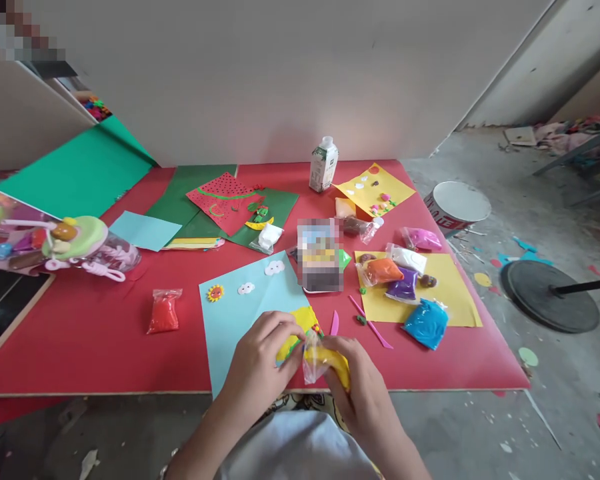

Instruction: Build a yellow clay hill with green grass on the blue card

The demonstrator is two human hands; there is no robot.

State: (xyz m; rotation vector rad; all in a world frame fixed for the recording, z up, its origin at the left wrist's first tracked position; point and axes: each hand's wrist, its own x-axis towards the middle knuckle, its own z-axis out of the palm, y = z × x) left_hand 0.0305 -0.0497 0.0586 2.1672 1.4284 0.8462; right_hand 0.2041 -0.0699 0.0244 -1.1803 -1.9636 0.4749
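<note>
Near the table's front edge, my right hand point(357, 373) is closed around a clear bag of yellow clay point(337, 363). The fingertips of my left hand point(265, 360) pinch the open-looking end of that same bag. Behind my hands lies a light blue sheet point(230, 333) bearing a sun point(215, 293) and two white clouds point(275, 268). A yellow shape point(305, 318) with small coloured bits is on its right side, partly hidden by my left hand. Pink plastic clay tools point(370, 320) rest to the right.
Clay bags, including a blue one point(427, 325) and an orange one point(381, 271), lie on a yellow sheet point(460, 300). A red clay bag point(164, 311) is at left. Farther back stand a bottle point(323, 165) and a blurred phone-like object point(320, 257). A round tub point(457, 203) is beside the table.
</note>
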